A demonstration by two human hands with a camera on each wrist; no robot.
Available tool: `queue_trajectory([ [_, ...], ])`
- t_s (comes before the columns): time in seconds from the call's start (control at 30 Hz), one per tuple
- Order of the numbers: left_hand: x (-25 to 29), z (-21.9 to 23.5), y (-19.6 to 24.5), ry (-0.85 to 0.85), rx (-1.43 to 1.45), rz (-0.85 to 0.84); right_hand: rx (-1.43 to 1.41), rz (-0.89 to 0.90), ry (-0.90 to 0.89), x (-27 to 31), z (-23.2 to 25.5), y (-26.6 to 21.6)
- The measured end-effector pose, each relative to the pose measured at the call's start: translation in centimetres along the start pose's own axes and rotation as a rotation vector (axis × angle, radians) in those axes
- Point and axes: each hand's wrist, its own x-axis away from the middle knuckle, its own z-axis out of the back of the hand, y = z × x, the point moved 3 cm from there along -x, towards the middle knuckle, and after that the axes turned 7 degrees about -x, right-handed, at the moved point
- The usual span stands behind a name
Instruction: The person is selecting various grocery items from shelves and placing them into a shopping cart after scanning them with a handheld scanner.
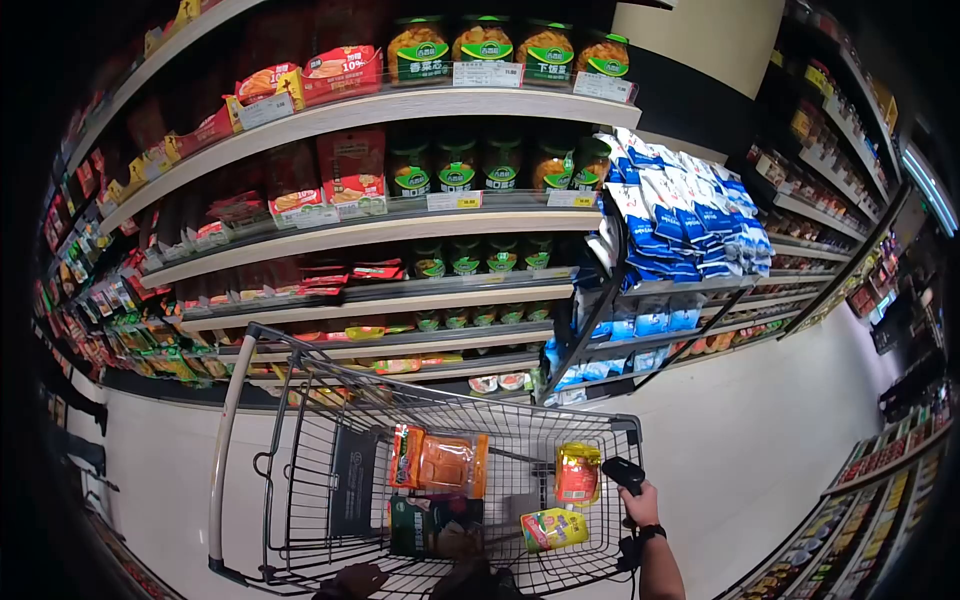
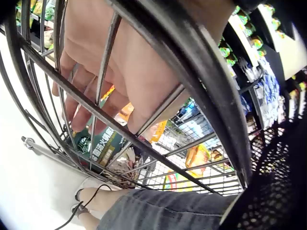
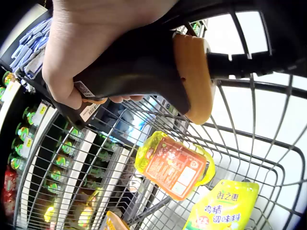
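Observation:
My right hand (image 1: 640, 505) grips the handle of a black barcode scanner (image 1: 622, 470) over the front end of the wire shopping cart (image 1: 330, 365). The scanner's handle base is orange-tan in the right wrist view. My left hand (image 2: 108, 62) hangs with relaxed fingers behind the cart's wires, palm side showing and nothing held. Below it lies a dark green package (image 2: 103, 143). In the basket are also an orange clear-fronted pack (image 1: 445, 462), a yellow-and-red pack (image 3: 175, 165) and a yellow-green seasoning pouch (image 3: 223, 206) lying nearest the scanner.
Shelves (image 1: 500, 105) with green-lidded jars and red packets stand beyond the cart. Blue-and-white bags (image 1: 685, 210) are piled on an end rack. More shelving (image 1: 880, 500) runs along the right. Pale floor (image 1: 740, 400) lies around the cart.

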Motion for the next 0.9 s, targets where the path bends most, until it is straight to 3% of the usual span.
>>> queue_trajectory([
  [0.03, 0.1, 1.4, 1.6, 0.022, 0.041, 0.032, -0.022, 0.019, 0.02, 0.0, 0.8, 0.8],
  [0.07, -0.3, 2.9, 3.5, -0.039, -0.199, -0.068, -0.043, 0.038, 0.041, -0.2, 1.6, 1.5],
  [0.1, -0.8, 1.8, 3.7, -0.04, -0.2, -0.071, -0.063, 0.09, 0.054, -0.8, 2.2, 2.0],
  [0.17, -1.5, -1.3, 3.8, 0.228, -0.001, -0.018, -0.012, -0.018, 0.019, -1.5, 3.0, 2.2],
  [0.23, -2.9, -1.8, 4.5, 0.194, -0.077, 0.021, -0.03, 0.042, 0.029, -2.7, 4.0, 2.8],
  [0.3, -3.8, -2.7, 4.0, 0.323, -0.201, -0.198, -0.038, 0.101, 0.03, -3.5, 4.9, 3.8],
  [0.33, -4.3, -2.9, 4.0, 0.327, -0.207, -0.194, -0.027, 0.092, 0.022, -3.9, 5.1, 4.4],
  [0.43, -3.8, 1.8, 7.4, 0.254, 0.215, 0.03, -0.027, 0.119, -0.012, -5.1, 6.5, 5.4],
  [0.5, -3.6, 4.7, 9.3, 0.091, 0.074, 0.245, -0.069, 0.113, -0.04, -6.0, 6.9, 4.6],
  [0.57, -2.8, 6.3, 9.4, 0.309, 0.115, 0.443, -0.048, 0.087, -0.051, -6.6, 6.4, 4.4],
  [0.63, -1.6, 9.2, 13.8, 0.409, 0.207, 0.516, -0.077, 0.211, -0.09, -8.3, 7.3, 3.6],
  [0.67, -1.1, 10.5, 16.5, 0.358, 0.287, 0.524, -0.129, 0.283, -0.12, -9.2, 7.6, 4.2],
  [0.7, -1.9, 8.4, 16.7, 0.249, 0.307, 0.52, -0.054, 0.266, -0.143, -10.2, 7.9, 4.9],
  [0.77, -3.1, 5.7, 17.3, 0.203, 0.317, 0.339, 0.027, 0.264, -0.163, -11.1, 8.2, 5.0],
  [0.83, -2.1, 6.9, 22.0, 0.298, 0.331, 0.443, 0.079, 0.23, -0.243, -11.6, 8.8, 6.1],
  [0.9, -2.5, 9.2, 24.6, 0.356, 0.224, 0.414, 0.182, 0.315, -0.042, -12.7, 9.0, 7.3],
])
